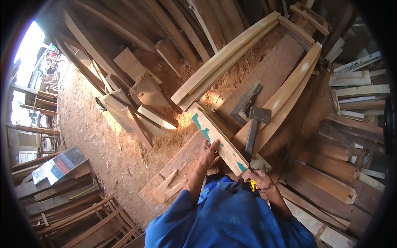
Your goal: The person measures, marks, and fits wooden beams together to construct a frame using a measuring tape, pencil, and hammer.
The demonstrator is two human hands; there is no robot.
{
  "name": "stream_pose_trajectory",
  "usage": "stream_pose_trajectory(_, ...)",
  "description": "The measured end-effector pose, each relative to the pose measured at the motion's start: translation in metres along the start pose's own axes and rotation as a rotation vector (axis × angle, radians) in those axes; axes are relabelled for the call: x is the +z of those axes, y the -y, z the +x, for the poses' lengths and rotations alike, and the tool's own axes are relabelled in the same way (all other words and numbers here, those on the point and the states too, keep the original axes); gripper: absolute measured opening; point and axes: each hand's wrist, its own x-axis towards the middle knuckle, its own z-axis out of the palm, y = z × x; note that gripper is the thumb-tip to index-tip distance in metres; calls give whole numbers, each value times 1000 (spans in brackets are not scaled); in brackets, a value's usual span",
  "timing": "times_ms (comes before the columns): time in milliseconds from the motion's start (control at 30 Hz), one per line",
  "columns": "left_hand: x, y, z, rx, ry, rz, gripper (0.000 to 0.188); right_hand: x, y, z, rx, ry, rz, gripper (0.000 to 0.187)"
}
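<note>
A pale wooden board (225, 144) with flaking green paint lies slantwise before me, its far end by the joined beams. My left hand (209, 152) grips its left edge, thumb on the upper face. At the near end, my right hand (262, 180) is closed against the board's corner. Under those fingers shows a small yellow-and-black object (253, 185), like a tape measure; most of it is hidden. Just right of the board rests a hammer (255, 124), its dark block head away from me. Beyond it lies a dark metal-and-wood tool (247, 103), perhaps a square.
A frame of long planed beams (231, 56) stretches to the far right over a wide plank (271, 68). Sawdust (186, 120) covers the ground. Timber offcuts (142, 89) lean at the back left. Stacked boards (322, 177) line the right; more wooden frames (95, 219) lie lower left.
</note>
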Motion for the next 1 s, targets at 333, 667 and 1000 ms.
stream_pose_trajectory(333,5,-12,-4,70,39,-5,50,8,7,5,73,-110,-169,36)
stream_pose_trajectory(667,8,-20,6,48,25,104,57,11,25,7,138,-128,-286,37)
stream_pose_trajectory(1000,-4,-25,33,31,8,8,52,-3,21,19,137,-146,-373,30)
